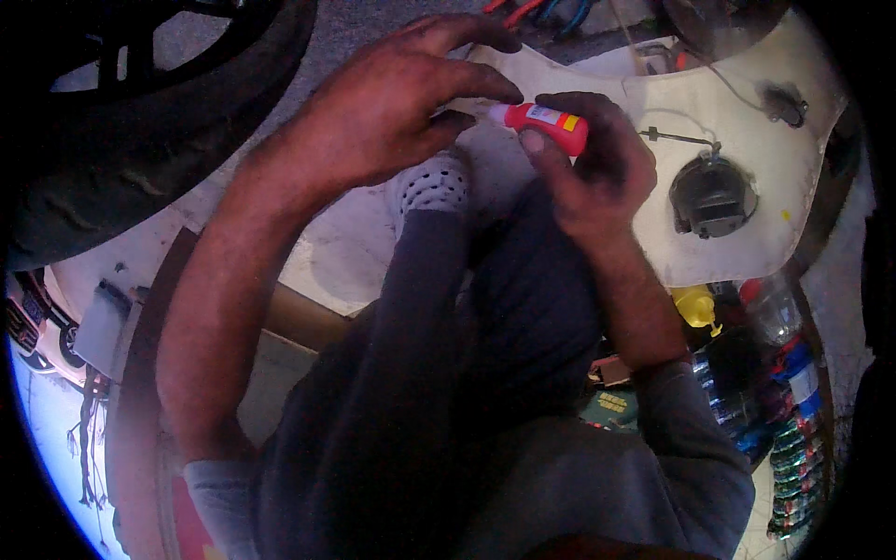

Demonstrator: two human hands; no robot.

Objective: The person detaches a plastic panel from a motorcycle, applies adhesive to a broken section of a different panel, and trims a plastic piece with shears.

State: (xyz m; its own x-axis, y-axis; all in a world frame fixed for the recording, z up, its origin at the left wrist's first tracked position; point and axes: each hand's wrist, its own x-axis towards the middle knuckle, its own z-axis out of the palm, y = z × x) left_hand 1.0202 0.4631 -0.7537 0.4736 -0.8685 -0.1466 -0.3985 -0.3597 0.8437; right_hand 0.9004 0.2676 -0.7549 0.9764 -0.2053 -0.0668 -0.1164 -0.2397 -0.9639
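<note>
My right hand (597, 177) is closed around a small red bottle (551, 129) with a yellow-and-white label and a pale nozzle pointing left. My left hand (411, 93) is open, thumb and fingers apart, just beside the nozzle; whether a fingertip touches it is unclear. Below the hands are my dark-trousered legs and a white spotted sock (434, 187). A cream panel (779, 187) at the right carries a round black fitting (709, 196) with a cable and rod.
A large black tyre (131, 187) fills the upper left. At the right lie a yellow bottle (695, 306), plastic bottles (775, 308) and several other items (798, 383). Coloured cables or tool handles (518, 11) show at the top. Vehicles (28, 327) appear at the far left.
</note>
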